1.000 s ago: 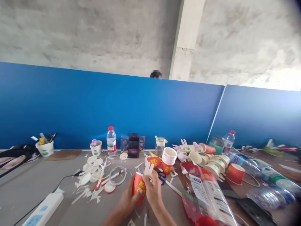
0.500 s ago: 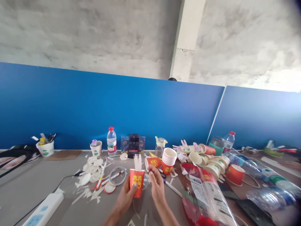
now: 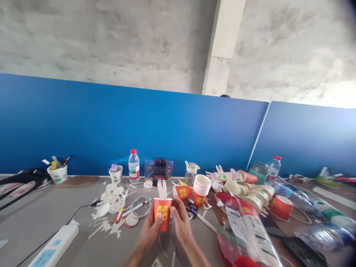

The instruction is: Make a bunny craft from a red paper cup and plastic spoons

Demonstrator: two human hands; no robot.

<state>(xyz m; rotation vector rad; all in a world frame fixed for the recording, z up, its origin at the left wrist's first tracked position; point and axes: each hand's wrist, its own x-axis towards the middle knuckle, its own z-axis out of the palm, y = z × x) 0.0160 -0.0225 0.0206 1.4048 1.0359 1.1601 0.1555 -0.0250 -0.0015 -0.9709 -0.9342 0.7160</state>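
Note:
My left hand point(image 3: 150, 228) is wrapped around an upright red paper cup point(image 3: 162, 217) with yellow characters, thumb across its front. Two white paper strips point(image 3: 162, 190), shaped like rabbit ears, stand up from the cup's rim. On the other side, my right hand point(image 3: 180, 218) has its curled fingers and thumb against the cup's right edge; its fingertips are partly hidden. Just behind lies another red paper cup point(image 3: 183, 192) on its side. A stack of paper cups point(image 3: 201, 188) stands to its right.
White paper scraps point(image 3: 111, 204) and a roll of clear tape point(image 3: 140, 207) lie to the left. A purple-tipped pen point(image 3: 204, 221), a plastic cup sleeve point(image 3: 241, 230) and tipped cups point(image 3: 254, 198) spread rightward. A power strip point(image 3: 57, 244) sits front left; a water bottle point(image 3: 134, 167) stands behind.
My right hand has moved left from beside the cup to its right edge. My left hand keeps its hold on the cup. The view has shifted slightly.

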